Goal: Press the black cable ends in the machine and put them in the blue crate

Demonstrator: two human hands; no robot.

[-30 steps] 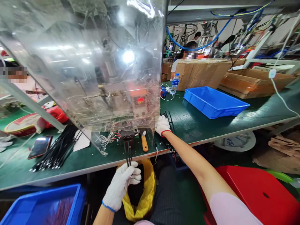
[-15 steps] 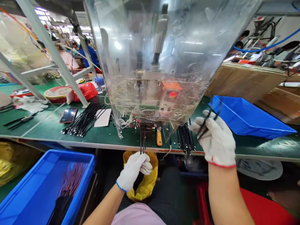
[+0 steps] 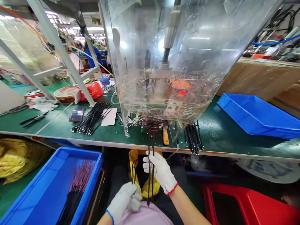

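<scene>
Inspection note: both gloved hands loaded

Compared with the earlier frame, the right hand [image 3: 160, 170] has moved in from beside the blue tray [image 3: 253, 114] and grasps two long black cables [image 3: 149, 173], their upper ends at the fixture [image 3: 153, 124]. The left hand [image 3: 126, 197] has dropped toward the lap, fingers closed on curved black cables [image 3: 133, 172]. A cable bundle [image 3: 193, 137] remains right of the fixture

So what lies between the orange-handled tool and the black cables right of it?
Between the orange-handled tool and the black cables, the head view shows a clear plastic flap and a thin cord.
</scene>
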